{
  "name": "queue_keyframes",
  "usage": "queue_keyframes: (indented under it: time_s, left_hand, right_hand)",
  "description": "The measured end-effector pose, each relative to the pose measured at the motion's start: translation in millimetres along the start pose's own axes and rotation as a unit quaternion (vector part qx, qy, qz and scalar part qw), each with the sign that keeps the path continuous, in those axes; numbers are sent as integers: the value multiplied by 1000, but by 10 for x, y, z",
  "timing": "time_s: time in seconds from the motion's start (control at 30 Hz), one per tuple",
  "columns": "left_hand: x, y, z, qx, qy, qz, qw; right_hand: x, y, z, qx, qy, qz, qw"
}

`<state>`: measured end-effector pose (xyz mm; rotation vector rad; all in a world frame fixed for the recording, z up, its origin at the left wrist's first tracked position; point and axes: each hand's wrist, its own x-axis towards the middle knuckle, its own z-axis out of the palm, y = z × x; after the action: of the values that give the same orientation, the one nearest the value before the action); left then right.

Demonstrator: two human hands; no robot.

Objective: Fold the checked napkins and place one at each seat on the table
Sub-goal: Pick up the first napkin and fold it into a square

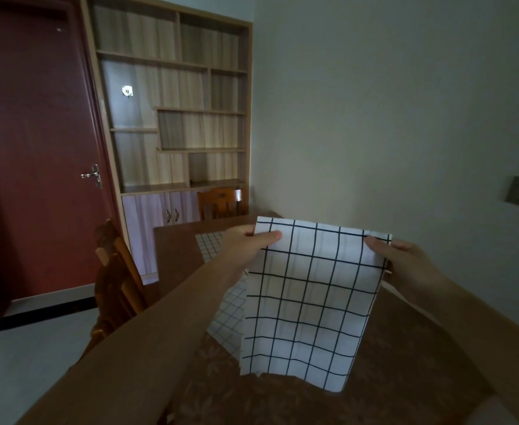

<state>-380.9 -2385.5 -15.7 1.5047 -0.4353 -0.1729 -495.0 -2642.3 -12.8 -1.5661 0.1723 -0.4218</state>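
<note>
1. Here we go: a checked napkin (310, 299) hangs up in the air, stretched between both hands above the brown patterned worktop (405, 363).
2. The left hand (249, 243) pinches the top left corner, thumb lying across the front of the cloth and the other fingers tucked behind it.
3. The right hand (405, 265) grips the top right corner the same way, thumb on the near face, fingers curled round the edge.
4. The cloth drops long and fairly flat; its bottom edge looks to reach the worktop or hang just above it, and which one I cannot tell.
5. Look behind: a second checked napkin (230, 314) lies on the worktop under the left forearm, partly hidden by the held one, and a further piece of checked cloth (210, 245) lies farther along, towards the far wooden chair (221, 204).
6. Another wooden chair (114, 271) stands at the left side of the worktop.
7. My read: this is the folding step, with the napkin held out square and ready for a fold; placing at a seat has yet to come for this one.
8. The next move calls for matching corner to corner so the grid lines agree, then a crease and a flat landing in front of a chair.
</note>
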Motion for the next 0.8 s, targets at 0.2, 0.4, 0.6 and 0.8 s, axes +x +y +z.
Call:
queue_keyframes:
  time_s: [0.2,0.4,0.6,0.8]
  left_hand:
    - [-36,19,-99,-20,0,17,1000]
    - [-171,-94,-167,40,-83,20,996]
    - [-253,-253,-208,6,-56,-11,998]
    - [-247,-295,-205,31,-81,-30,996]
  right_hand:
    - [-32,-70,75,-25,-20,21,999]
    - [-19,-199,206,37,-45,9,998]
    - [78,-81,192,-132,36,-30,990]
    - [135,-134,264,32,52,23,998]
